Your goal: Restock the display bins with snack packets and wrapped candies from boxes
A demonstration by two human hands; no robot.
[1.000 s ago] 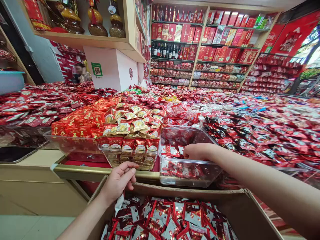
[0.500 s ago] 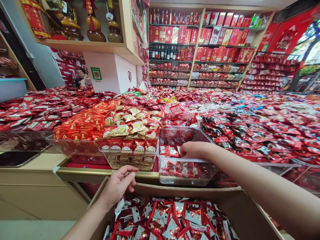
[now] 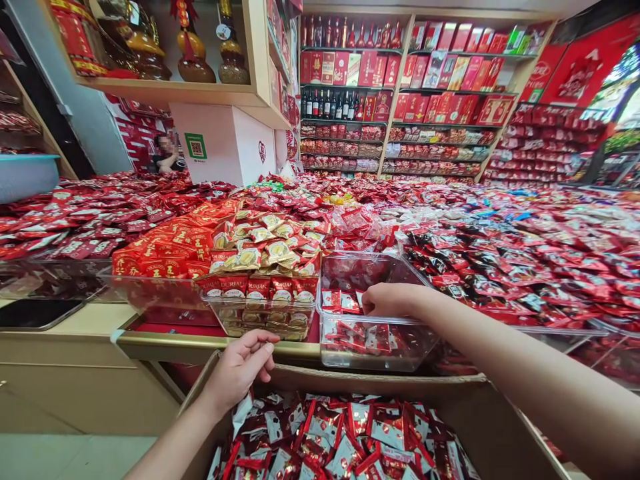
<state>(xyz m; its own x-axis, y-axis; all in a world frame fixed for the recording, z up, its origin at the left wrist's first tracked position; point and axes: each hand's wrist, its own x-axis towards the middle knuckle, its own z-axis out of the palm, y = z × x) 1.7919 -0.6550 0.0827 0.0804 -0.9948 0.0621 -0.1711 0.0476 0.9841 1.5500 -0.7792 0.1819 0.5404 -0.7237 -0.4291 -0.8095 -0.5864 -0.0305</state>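
My right hand (image 3: 387,300) reaches into a clear plastic bin (image 3: 425,340), its fingers curled down against small red-and-white packets (image 3: 350,303) at the bottom. Whatever is inside those fingers is hidden. Near the inner left edge of an open cardboard box (image 3: 380,380), my left hand (image 3: 243,367) has its fingers curled and the thumb close to the index finger. I cannot make out what it holds, if anything. A white wrapper (image 3: 243,413) shows just below that hand. Many loose red-and-white packets (image 3: 345,433) lie in the box.
Left of the bin stands a clear container of durian packets (image 3: 265,293), beside orange-red packets (image 3: 167,253). Dark red-and-black packets (image 3: 470,267) are heaped to the right. A phone (image 3: 40,313) lies on the left counter. Shelves (image 3: 400,67) of bottles and boxes stand behind.
The view has shifted very slightly. Both hands keep nearly the same positions, the right in the bin and the left by the box edge.
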